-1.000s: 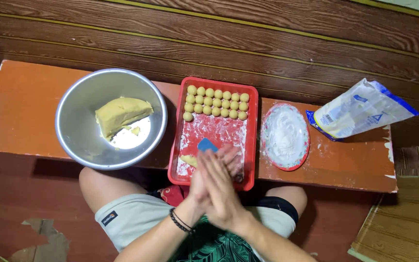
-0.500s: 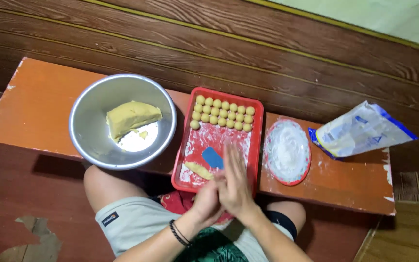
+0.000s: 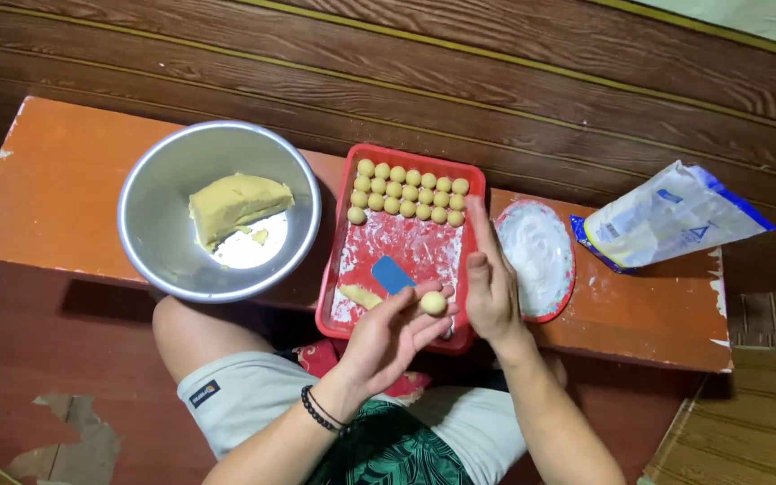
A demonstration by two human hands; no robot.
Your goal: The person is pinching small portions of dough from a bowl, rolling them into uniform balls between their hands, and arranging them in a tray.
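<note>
My left hand [image 3: 390, 334] is palm up over the near edge of the red tray [image 3: 334, 269], and a small round dough ball [image 3: 433, 303] rests on its fingertips. My right hand [image 3: 489, 278] is raised edge-on just to the right of the ball, fingers straight, holding nothing. Several finished dough balls [image 3: 409, 191] lie in rows at the tray's far end. A blue scraper [image 3: 392, 274] and a small strip of dough [image 3: 360, 295] lie on the floured tray bottom.
A steel bowl [image 3: 159, 260] with a yellow dough lump [image 3: 235, 206] stands left of the tray. A red-rimmed plate of flour [image 3: 541, 258] and a white-and-blue flour bag [image 3: 666, 218] lie to the right, all on an orange bench [image 3: 47, 198].
My palms were pressed together over the tray's near edge. They have now parted, showing a rolled dough ball on my left fingertips.
</note>
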